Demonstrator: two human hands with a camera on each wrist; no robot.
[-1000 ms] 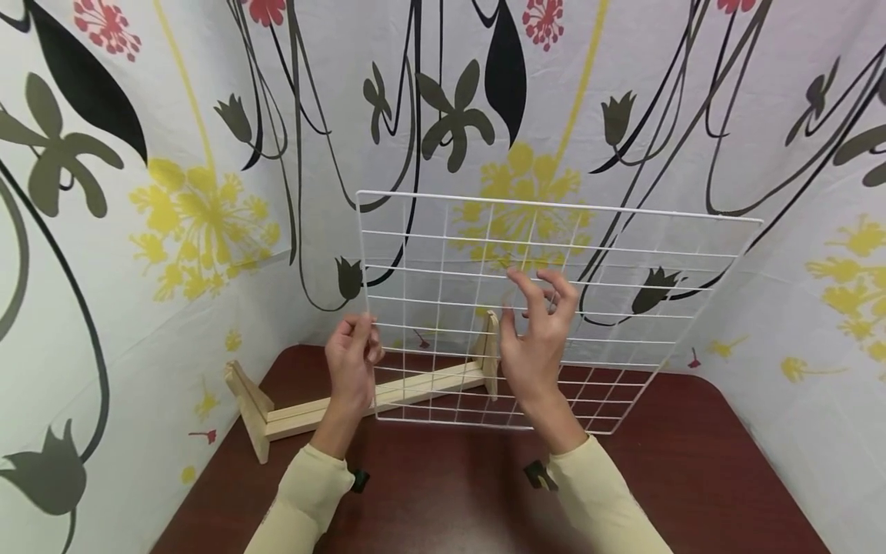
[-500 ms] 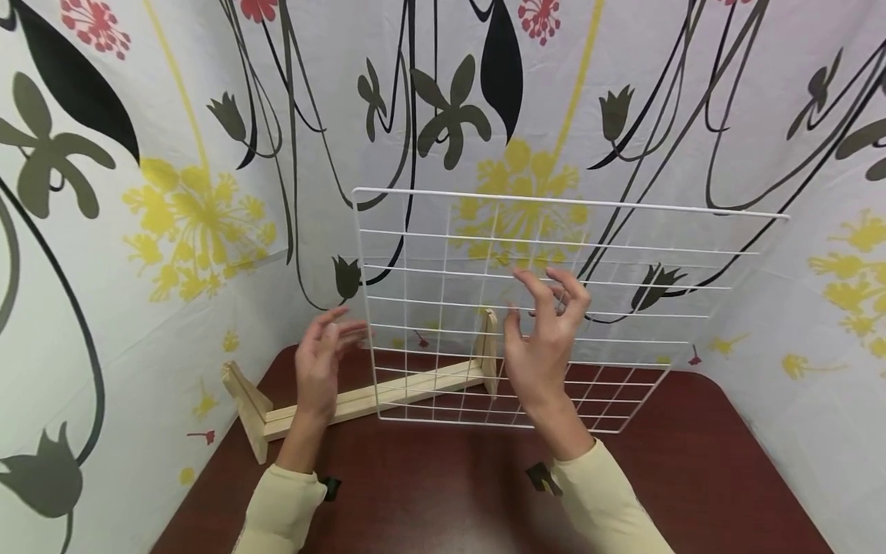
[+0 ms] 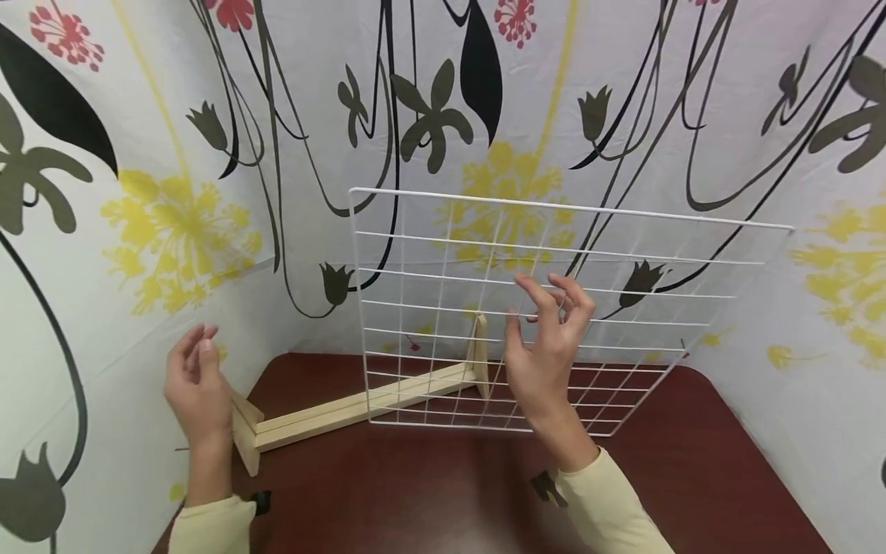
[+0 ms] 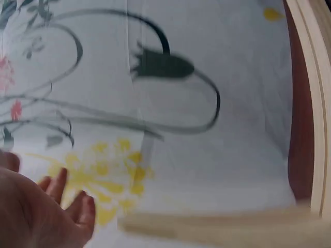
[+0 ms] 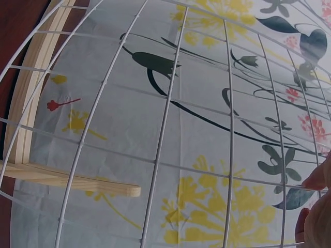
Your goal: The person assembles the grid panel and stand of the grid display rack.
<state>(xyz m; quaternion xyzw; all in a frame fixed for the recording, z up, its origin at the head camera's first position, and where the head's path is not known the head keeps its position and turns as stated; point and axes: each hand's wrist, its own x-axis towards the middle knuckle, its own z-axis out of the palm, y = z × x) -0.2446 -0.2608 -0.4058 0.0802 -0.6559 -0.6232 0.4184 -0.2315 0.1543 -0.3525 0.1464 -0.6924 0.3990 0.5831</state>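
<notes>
A white wire grid panel leans at a slant over the table. My right hand holds it near the middle, thumb and curled fingers at the wires. In the right wrist view only part of that hand shows at the right edge. My left hand is off the panel, its fingers loosely bent and holding nothing. It hovers beside the left end of a pale wooden stand, a long grooved bar with an upright foot at each end. Part of the stand lies behind the grid.
The dark red-brown table has rounded far corners. Flower-printed cloth hangs around its back and sides. A dark piece on the right sleeve's cuff shows beside the wrist.
My left hand has let go of the panel's left edge and moved left to the stand's end. My right hand keeps its hold, and the panel has turned slightly.
</notes>
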